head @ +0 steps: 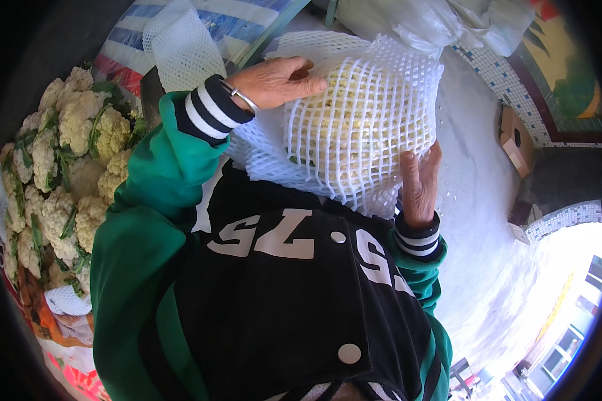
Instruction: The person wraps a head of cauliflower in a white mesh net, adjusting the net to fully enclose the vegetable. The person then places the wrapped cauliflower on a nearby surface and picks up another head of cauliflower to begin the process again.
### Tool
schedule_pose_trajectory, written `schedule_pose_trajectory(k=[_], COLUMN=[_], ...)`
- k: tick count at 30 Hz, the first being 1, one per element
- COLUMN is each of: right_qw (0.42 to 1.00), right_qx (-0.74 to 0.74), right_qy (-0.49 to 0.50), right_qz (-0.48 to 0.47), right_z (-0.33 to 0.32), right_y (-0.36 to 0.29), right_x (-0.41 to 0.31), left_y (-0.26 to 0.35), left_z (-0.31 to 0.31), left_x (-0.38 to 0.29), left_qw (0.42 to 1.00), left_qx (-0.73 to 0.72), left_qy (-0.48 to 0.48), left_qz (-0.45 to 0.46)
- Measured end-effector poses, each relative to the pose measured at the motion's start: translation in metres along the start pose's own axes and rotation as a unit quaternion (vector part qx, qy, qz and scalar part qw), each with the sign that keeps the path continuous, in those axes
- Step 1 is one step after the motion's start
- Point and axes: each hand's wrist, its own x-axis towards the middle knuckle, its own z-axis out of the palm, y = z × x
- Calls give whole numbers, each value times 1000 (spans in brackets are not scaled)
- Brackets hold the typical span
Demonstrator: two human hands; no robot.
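Observation:
A cauliflower lies in front of my chest, covered by a white foam mesh sleeve. My right hand holds its lower right side, thumb against the mesh and fingers partly hidden along the edge. At the upper left of the cauliflower, my left hand rests on or just over the mesh; whether it grips the mesh is unclear. More foam mesh lies under and left of the wrapped cauliflower. Its underside is hidden.
A heap of cauliflowers with green leaves stands at my left. Another foam sleeve lies on a striped surface at the upper left. White plastic bags are beyond the mesh, and a cardboard box sits at the right.

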Motion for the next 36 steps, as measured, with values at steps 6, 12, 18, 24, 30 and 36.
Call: schedule_pose_trajectory(k=[6, 12, 18, 24, 30, 36], right_qw=[999, 983, 959, 909, 870, 841], right_qx=[35, 169, 273, 404, 488, 538], right_qy=[8, 0, 17, 22, -23, -58], right_qz=[13, 69, 70, 101, 62, 27], right_z=[0, -15, -22, -21, -32, -38], right_y=[8, 20, 35, 21, -15, -14], right_x=[0, -6, -13, -21, -29, -39], left_y=[-5, 8, 24, 44, 82, 121], left_z=[14, 16, 19, 28, 30, 27], left_x=[2, -12, -34, -58, -75, -70], left_qw=[1000, 973, 923, 894, 857, 831], left_qx=[-16, -226, -382, -436, -473, -464], left_qy=[14, 14, -48, -39, -57, -94], left_qz=[-1, -38, 18, 98, 198, 294])
